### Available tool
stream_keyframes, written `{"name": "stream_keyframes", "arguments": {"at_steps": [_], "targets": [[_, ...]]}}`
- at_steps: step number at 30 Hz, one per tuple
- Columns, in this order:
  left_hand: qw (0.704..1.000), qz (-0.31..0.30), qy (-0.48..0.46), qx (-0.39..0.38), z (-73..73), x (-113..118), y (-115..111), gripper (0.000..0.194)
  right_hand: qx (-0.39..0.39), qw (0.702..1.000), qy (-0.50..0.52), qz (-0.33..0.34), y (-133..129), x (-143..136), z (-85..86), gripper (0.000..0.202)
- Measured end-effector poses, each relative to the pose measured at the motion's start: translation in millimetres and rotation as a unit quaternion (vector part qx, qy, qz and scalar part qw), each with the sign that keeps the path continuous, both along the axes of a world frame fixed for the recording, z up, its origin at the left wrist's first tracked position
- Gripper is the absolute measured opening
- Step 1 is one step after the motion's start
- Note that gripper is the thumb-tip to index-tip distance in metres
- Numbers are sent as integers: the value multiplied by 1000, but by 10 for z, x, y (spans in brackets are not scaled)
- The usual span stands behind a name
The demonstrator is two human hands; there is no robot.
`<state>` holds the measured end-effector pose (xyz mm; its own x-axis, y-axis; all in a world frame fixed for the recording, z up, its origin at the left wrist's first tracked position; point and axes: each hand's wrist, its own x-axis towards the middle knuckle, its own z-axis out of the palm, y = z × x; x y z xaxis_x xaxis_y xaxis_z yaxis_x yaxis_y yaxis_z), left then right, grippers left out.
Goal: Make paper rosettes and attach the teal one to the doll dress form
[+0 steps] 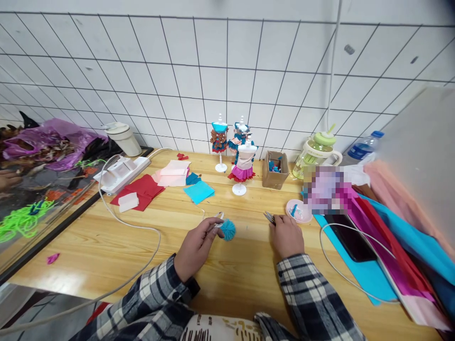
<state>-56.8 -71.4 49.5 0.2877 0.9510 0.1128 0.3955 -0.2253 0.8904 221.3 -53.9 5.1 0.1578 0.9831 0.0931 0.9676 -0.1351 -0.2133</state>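
Note:
A round blue pleated piece (pixel 228 229) with a white strip at its top hangs from the pinched fingers of my left hand (pixel 199 246), above the wooden table. Over to the right, my right hand (pixel 288 235) rests on the table, its fingers closed around small metal scissors (pixel 269 217) whose tips point up and left. Beside that hand lies a pink round dish (pixel 299 211) with small bits in it. Small dresses hang on white stands farther back, the nearest (pixel 244 163) having a pink top and magenta ruffle.
Red cloth (pixel 144 192), blue cloth (pixel 199 191) and a power strip (pixel 122 173) lie left. A cardboard box (pixel 276 170), green-lidded jug (pixel 318 149), phone (pixel 351 238) and colored fabrics are right. A white cable crosses the left side. Another person's hand shows far left.

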Motion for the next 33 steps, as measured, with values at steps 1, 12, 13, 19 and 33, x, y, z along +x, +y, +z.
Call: {"name": "stream_keyframes", "arguments": {"at_steps": [1,12,13,19,33], "targets": [[1000,0,-4,-2,7,4,-3,25,-15,1000,5,0,9,13,-32,28],[987,-3,-139,-78,102,57,-10,27,-8,903,395,169,-323,-768,273,23],[985,-8,-147,-85,108,59,-11,27,-19,905,391,169,-353,-841,318,21],[981,-26,-160,-106,110,49,-52,27,-7,903,394,170,-369,-1008,347,47],[979,-56,-141,-134,125,89,-64,26,-20,906,390,162,-361,-1025,375,45]]}}
